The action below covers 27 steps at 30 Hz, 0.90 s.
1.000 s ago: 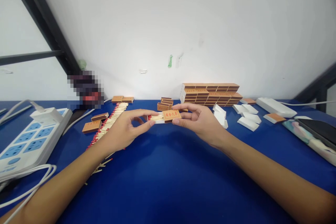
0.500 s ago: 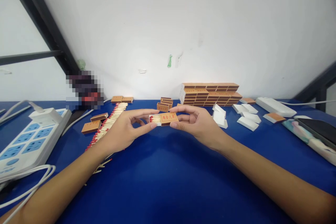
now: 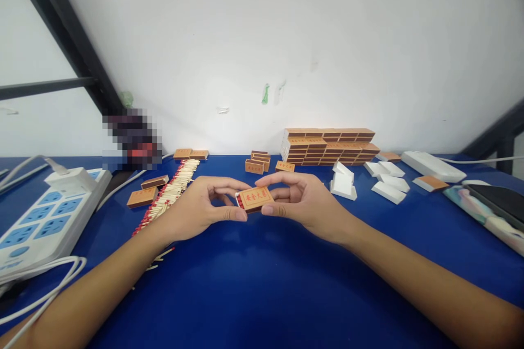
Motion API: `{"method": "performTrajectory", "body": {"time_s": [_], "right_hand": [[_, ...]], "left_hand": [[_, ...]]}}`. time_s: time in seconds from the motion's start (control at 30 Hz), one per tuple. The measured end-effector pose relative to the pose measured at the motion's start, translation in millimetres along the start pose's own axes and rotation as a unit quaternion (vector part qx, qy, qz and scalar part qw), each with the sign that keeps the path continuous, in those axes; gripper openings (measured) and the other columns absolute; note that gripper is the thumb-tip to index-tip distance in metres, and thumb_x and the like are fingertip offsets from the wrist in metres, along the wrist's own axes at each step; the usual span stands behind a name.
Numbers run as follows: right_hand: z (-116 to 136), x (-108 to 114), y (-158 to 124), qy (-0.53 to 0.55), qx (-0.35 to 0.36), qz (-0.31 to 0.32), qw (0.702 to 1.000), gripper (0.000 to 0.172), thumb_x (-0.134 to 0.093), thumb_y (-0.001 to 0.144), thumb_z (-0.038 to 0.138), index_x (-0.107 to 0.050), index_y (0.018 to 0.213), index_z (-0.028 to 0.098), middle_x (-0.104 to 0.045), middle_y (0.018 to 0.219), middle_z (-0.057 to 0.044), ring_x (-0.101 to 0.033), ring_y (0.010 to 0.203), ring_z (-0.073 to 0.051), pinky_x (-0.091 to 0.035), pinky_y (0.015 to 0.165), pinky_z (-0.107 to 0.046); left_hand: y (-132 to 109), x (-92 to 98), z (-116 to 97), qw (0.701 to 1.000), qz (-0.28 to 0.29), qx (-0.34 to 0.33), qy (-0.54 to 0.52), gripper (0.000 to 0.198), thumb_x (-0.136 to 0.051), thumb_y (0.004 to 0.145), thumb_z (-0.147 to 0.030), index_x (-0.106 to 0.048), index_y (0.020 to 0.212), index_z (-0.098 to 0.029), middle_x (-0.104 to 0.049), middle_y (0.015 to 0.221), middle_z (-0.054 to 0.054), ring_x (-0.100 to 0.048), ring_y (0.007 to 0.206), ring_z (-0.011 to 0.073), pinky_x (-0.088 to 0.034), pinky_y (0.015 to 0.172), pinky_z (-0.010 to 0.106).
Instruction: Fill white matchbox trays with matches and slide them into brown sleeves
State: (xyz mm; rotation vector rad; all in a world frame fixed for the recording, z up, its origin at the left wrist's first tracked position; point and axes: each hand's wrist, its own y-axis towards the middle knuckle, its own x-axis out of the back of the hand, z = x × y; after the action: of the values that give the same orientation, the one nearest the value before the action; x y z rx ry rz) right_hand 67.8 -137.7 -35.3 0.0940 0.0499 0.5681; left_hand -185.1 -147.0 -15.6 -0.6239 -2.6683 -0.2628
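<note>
Over the blue table, an orange matchbox (image 3: 257,198) is held between both hands, slightly tilted. Its tray is nearly all inside the sleeve, and red match heads show at the left end. My left hand (image 3: 196,210) has its thumb and fingers closed about that left end. Around the right end, my right hand (image 3: 313,204) pinches the box between thumb and fingers. Left of the box lies a long row of loose red-tipped matches (image 3: 166,199), partly hidden by my left hand and forearm. Several empty orange sleeves (image 3: 256,166) stand on edge behind the hands.
A stack of matchboxes (image 3: 327,148) stands against the wall. White inner trays (image 3: 388,192) lie scattered to the right, near a white power bank-like block (image 3: 433,167) and a dark phone-like object (image 3: 497,202). At left are more matchboxes (image 3: 142,197) and a power strip (image 3: 45,223) with cables.
The tray with its matches has slid further into the sleeve. The matchbox has come slightly lower and tilted, and my left hand has followed it.
</note>
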Motion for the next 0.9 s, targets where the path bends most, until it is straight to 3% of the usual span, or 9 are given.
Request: {"method": "performTrajectory", "body": {"time_s": [0.13,0.33,0.5,0.7,0.9], "right_hand": [[3.2,-2.4,-2.2,-0.004,0.004,0.007,1.000,0.049,-0.093,0.076,0.040,-0.074,0.118,0.026,-0.081,0.098,-0.005,-0.078,0.096,-0.024,-0.063,0.091,-0.042],[-2.5,4.1,1.3,-0.047,0.052,-0.054,0.996,0.051,-0.095,0.072,0.040,-0.074,0.116,0.026,-0.080,0.104,-0.006,-0.076,0.099,-0.025,-0.064,0.089,-0.041],[-1.7,-1.1,0.6,-0.046,0.061,-0.065,0.995,0.051,-0.096,0.070,0.041,-0.073,0.112,0.025,-0.078,0.104,-0.006,-0.076,0.092,-0.023,-0.065,0.083,-0.041],[1.3,-9.6,-1.4,-0.091,0.123,-0.111,0.982,0.043,-0.095,0.072,0.040,-0.074,0.107,0.024,-0.075,0.114,-0.007,-0.074,0.095,-0.023,-0.064,0.079,-0.038],[-3.1,-8.7,0.2,-0.111,0.130,-0.108,0.979,0.039,-0.092,0.076,0.037,-0.072,0.107,0.025,-0.073,0.114,-0.007,-0.073,0.094,-0.021,-0.065,0.079,-0.038]], "left_hand": [[0.2,0.6,0.7,1.000,0.016,0.003,-0.009,0.048,-0.093,0.074,-0.044,-0.081,0.116,-0.024,-0.083,0.103,0.006,-0.076,0.091,0.0236,-0.059,0.079,0.032],[1.3,1.8,3.7,0.998,-0.011,0.027,-0.051,0.049,-0.076,0.091,-0.053,-0.077,0.128,-0.021,-0.083,0.098,0.010,-0.075,0.088,0.0215,-0.061,0.085,0.035],[2.6,0.2,2.8,0.996,-0.021,0.043,-0.076,0.050,-0.076,0.091,-0.053,-0.078,0.129,-0.020,-0.081,0.095,0.011,-0.074,0.087,0.0216,-0.062,0.081,0.035],[1.4,0.3,4.4,0.996,-0.017,0.044,-0.081,0.050,-0.074,0.094,-0.050,-0.076,0.133,-0.020,-0.081,0.094,0.011,-0.074,0.086,0.0217,-0.062,0.081,0.035],[0.9,-1.4,2.3,0.996,-0.030,0.046,-0.067,0.049,-0.079,0.091,-0.045,-0.076,0.132,-0.020,-0.081,0.094,0.008,-0.073,0.085,0.0198,-0.059,0.079,0.032]]}}
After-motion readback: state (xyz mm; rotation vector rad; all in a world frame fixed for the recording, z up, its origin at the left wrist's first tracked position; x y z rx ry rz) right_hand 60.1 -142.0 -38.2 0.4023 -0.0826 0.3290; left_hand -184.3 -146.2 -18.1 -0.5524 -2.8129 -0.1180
